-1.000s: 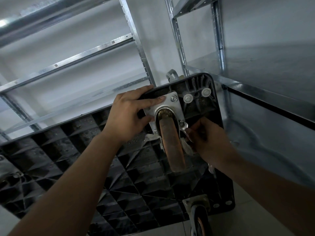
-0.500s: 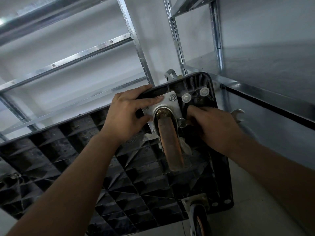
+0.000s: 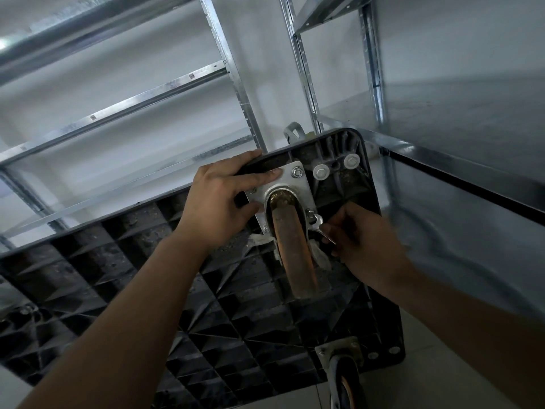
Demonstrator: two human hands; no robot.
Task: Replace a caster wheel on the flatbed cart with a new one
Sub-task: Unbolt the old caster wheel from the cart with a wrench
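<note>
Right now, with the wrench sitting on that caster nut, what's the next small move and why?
Probably swing the small silver open-end wrench another short stroke on the lower right nut. The right hand grips its handle, its head sits at that nut, and the left hand presses on the silver square mounting plate, steadying the worn orange-brown caster wheel. All four nuts look in place.

Single head-worn wide-angle view, close in, facing forward and slightly upward along both forearms toward the ribbed underside of the tipped-up flatbed cart, metal shelving rising behind and at right, bent by the lens, no second view sharing the scene
</note>
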